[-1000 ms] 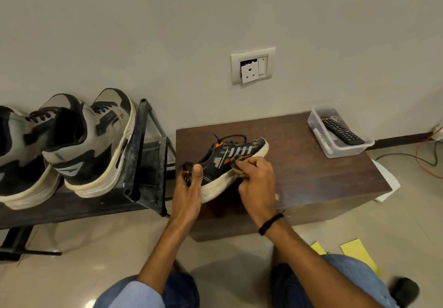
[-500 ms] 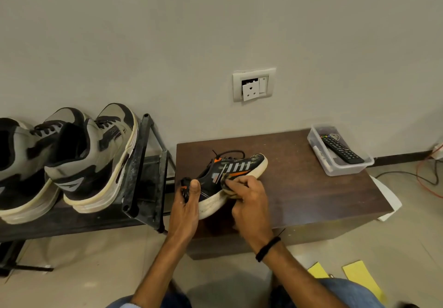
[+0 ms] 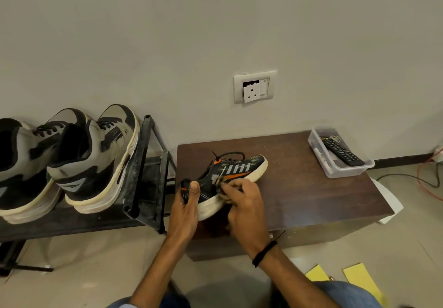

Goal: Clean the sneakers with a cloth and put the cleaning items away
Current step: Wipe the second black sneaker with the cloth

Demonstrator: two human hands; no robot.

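A small black sneaker (image 3: 236, 169) with orange and grey stripes and a white sole lies tilted on the dark wooden table (image 3: 299, 187). My left hand (image 3: 185, 208) grips its heel, thumb up against the back. My right hand (image 3: 243, 205) holds a small dark cloth (image 3: 221, 189) bunched in its fingers and presses it against the sneaker's side near the sole. Most of the cloth is hidden under my fingers.
Two large grey and black sneakers (image 3: 79, 163) stand on a black metal rack (image 3: 143, 175) to the left. A clear plastic box (image 3: 340, 166) with a remote control sits at the table's far right. Yellow papers (image 3: 359, 279) lie on the floor; cables run at the right wall.
My right hand with the cloth has slid back along the sneaker's side from near the toe toward the middle and sole. The camera has tilted up slightly. My left hand keeps its grip.
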